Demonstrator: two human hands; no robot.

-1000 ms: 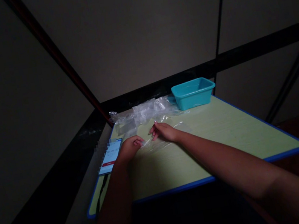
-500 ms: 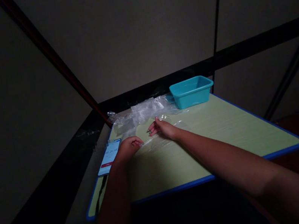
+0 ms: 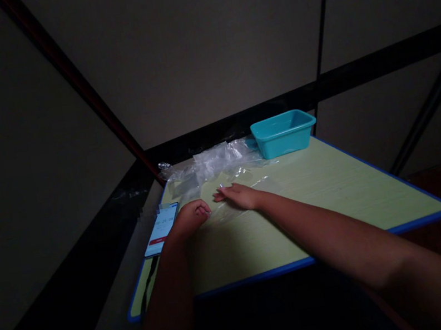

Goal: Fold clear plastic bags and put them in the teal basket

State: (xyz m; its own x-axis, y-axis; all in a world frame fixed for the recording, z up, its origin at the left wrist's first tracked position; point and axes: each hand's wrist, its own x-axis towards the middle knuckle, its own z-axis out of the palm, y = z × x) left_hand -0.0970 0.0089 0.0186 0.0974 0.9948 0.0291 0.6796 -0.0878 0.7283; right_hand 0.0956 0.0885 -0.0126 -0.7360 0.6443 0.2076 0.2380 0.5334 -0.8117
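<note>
A clear plastic bag (image 3: 230, 211) lies flat on the pale green table (image 3: 336, 196), between and under my hands. My left hand (image 3: 195, 214) is closed, its fingertips pinching the left end of this bag. Palm down, my right hand (image 3: 240, 195) rests over the bag with its fingers stretched out and a little apart. Behind them is a loose pile of clear plastic bags (image 3: 219, 159) along the table's far edge.
A turquoise plastic basket (image 3: 286, 142) stands at the far right corner. Left of my left hand lies a phone (image 3: 161, 228) with a lit screen, a black strap (image 3: 149, 284) below it. Walls stand behind and to the left of the table.
My right hand has turned palm down and its fingers have lowered toward the bag, moving slightly left and nearer to me. My left hand has hardly moved.
</note>
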